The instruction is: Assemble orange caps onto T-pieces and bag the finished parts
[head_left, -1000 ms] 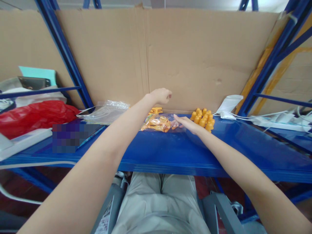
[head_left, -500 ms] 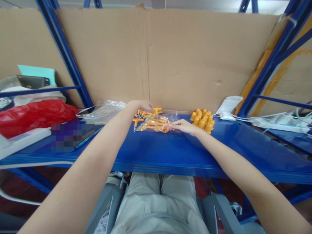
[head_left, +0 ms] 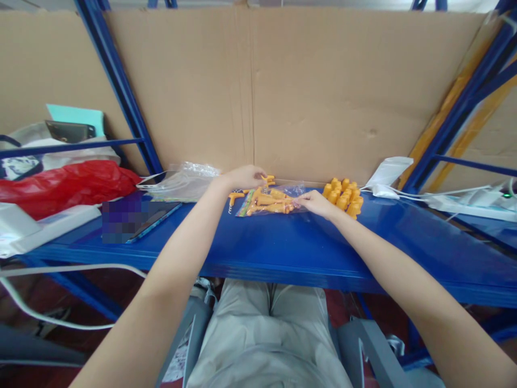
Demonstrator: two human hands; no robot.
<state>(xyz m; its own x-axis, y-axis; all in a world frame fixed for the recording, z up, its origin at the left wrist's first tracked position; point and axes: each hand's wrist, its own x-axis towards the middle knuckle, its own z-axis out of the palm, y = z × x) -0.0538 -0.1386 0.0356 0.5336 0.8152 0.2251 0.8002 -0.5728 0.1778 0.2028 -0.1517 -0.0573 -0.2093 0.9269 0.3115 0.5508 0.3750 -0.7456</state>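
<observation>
My left hand (head_left: 251, 176) is closed at the back of the desk, its fingers pinching an orange T-shaped handle (head_left: 269, 178) above a clear bag. My right hand (head_left: 314, 202) pinches the right end of this clear plastic bag (head_left: 270, 201), which lies on the desk with several orange pieces inside and a green printed strip at its left end. Left of the bag rests another orange T-shaped piece (head_left: 236, 195) with a dark spiral tip. A cluster of orange knobbly cylinders (head_left: 342, 195) stands just beyond my right hand.
The blue desk (head_left: 274, 248) has a cardboard panel (head_left: 323, 97) behind it. Flat clear bags (head_left: 183, 183), a tablet (head_left: 141, 221) and a red plastic bag (head_left: 72, 186) lie on the left. White cables and a power strip (head_left: 468, 206) are on the right.
My left hand has lifted the orange T-shaped handle slightly and brought it over the bag. The right hand keeps its hold on the bag's end. The camera view has shifted a little.
</observation>
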